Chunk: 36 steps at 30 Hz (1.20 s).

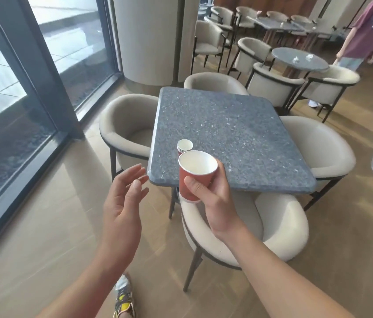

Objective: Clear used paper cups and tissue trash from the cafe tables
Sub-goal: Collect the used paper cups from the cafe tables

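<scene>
My left hand [123, 198] hangs beside the table corner, fingers loosely spread and holding nothing, probably ready to take or steady a cup. Just past it, a stack of cups [185, 146] stands near the front edge of the square table [238, 125]. In front of that stack my right hand [213, 193] wraps around 1 red paper cup [192, 180], upright and empty, likely lined up for nesting. Far right, 2 crumpled tissues [295, 59] lie on the round table [314, 65], uncollected.

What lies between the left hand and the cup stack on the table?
Only the table and its bare corner lie between the left hand and the cup stack, in the head view.
</scene>
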{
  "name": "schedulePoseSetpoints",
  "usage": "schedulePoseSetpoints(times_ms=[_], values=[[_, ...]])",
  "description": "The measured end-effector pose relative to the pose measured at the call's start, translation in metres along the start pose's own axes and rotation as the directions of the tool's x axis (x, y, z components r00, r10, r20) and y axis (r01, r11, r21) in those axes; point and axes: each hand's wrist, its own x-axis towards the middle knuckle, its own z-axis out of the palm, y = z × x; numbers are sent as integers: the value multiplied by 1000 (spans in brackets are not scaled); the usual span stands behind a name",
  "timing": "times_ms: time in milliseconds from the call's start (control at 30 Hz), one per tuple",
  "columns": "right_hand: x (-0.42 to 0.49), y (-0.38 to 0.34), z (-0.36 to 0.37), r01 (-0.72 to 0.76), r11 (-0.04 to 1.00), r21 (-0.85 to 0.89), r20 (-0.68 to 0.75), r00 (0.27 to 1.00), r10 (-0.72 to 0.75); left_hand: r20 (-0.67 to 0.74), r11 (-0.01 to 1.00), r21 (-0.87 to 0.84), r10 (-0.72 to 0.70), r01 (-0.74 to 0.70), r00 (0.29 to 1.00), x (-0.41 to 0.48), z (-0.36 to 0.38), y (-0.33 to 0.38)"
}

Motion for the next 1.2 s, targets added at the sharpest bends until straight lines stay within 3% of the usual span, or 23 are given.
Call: schedulePoseSetpoints(times_ms=[300,633,1067,1200], values=[[125,44,58,3,1000,-27,-204,979,-8,155,997,17,-80,79,985,161,-25,-30],[212,78,25,-40,989,-140,-477,879,-32,272,982,53,-189,181,944,265,5,-86],[305,129,-25,-132,969,-210,-539,842,-2,357,954,132,-300,270,885,348,79,-155],[319,149,-26,-197,933,-302,-539,842,3,372,943,150,-333,298,866,360,83,-164]])
